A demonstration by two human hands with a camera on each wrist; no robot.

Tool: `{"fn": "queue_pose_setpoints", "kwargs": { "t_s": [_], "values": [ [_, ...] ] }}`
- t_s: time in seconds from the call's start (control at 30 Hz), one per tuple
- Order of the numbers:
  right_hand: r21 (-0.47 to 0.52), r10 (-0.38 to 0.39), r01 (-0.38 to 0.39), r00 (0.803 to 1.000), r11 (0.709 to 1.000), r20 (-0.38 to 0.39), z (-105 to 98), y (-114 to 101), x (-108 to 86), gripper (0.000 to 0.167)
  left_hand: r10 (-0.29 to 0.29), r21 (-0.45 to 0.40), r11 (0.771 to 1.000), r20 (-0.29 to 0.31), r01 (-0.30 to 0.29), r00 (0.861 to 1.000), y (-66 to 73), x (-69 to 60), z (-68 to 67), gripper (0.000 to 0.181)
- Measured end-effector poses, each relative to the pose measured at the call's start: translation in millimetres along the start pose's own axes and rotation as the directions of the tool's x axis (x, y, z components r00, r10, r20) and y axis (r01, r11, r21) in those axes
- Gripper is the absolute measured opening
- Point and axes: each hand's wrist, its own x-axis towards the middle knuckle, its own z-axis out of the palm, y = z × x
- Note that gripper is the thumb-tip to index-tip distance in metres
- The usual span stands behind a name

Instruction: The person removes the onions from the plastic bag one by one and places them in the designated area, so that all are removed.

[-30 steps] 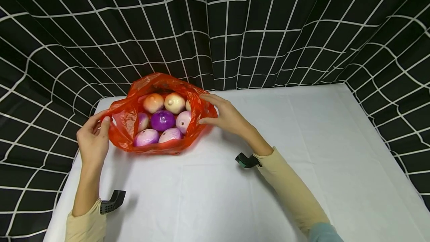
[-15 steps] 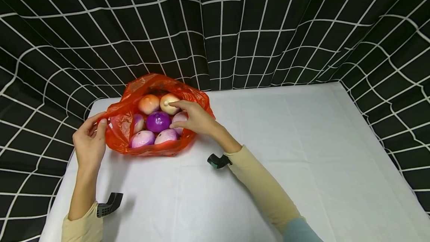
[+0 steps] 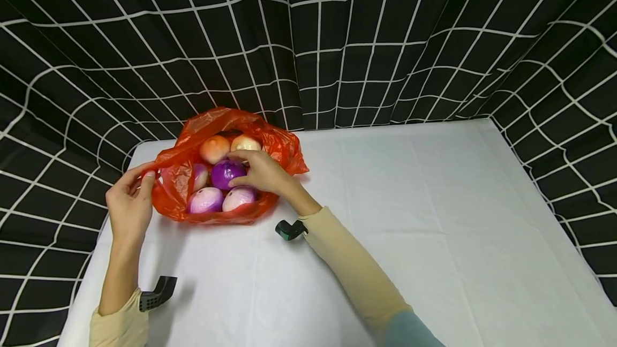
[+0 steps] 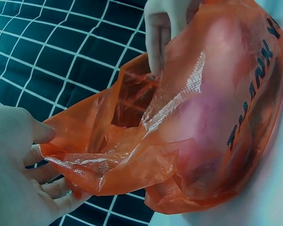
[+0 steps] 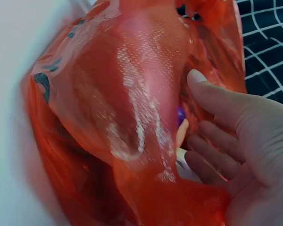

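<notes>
In the head view a red plastic bag [image 3: 166,194] stands with its mouth spread, holding several onions. My left hand [image 3: 130,210] pinches the bag's left edge between thumb and fingers, also seen in the left wrist view. My right hand [image 3: 262,173] reaches over the bag's right side, its thumb and fingers spread at the right of a dark purple onion [image 3: 223,175]; contact is unclear. Around that lie an orange onion [image 3: 214,149], a pale yellow onion [image 3: 246,143] and white-purple onions [image 3: 206,201]. The right wrist view shows my right hand [image 5: 254,136] beside the bag's film.
A white cloth covers the table [image 3: 409,218], which extends to the right of the bag and in front of it. Black curtain [image 3: 366,42] with a white grid hangs behind the table and at both sides. A dark device is strapped on each wrist.
My right hand has left the bag's right rim and moved left over the onions to the dark purple one. My left hand keeps its pinch on the bag.
</notes>
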Motion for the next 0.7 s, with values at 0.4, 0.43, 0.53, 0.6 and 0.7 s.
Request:
{"fn": "queue_pose_setpoints", "kwargs": {
  "t_s": [0.4, 0.43, 0.53, 0.6, 0.7],
  "values": [
    [-0.319, 0.091, -0.090, 0.996, 0.944, -0.012, 16.1, -6.9, 12.3, 0.062, 0.005, -0.004, 1.000, 0.004, -0.005, 1.000, -0.9, -1.0, -1.2, 0.031],
    [-0.335, 0.100, -0.098, 0.995, 0.937, -0.014, 17.4, -6.9, 13.0, 0.063, 0.003, -0.003, 1.000, 0.003, -0.003, 1.000, -1.2, -1.1, -1.5, 0.031],
    [-0.380, 0.121, -0.119, 0.992, 0.917, -0.019, 21.3, -6.0, 14.6, 0.063, -0.001, 0.006, 1.000, -0.002, 0.001, 1.000, -2.1, -1.7, -2.5, 0.031],
    [-0.402, 0.130, -0.129, 0.991, 0.906, -0.025, 22.9, -4.9, 15.4, 0.065, -0.007, 0.002, 1.000, -0.001, 0.007, 1.000, -2.4, -1.5, -2.7, 0.031],
    [-0.431, 0.138, -0.142, 0.990, 0.891, -0.042, 23.6, -3.5, 16.6, 0.068, -0.010, 0.008, 1.000, 0.012, 0.010, 1.000, -1.8, -0.3, -1.9, 0.032]
  ]
}}
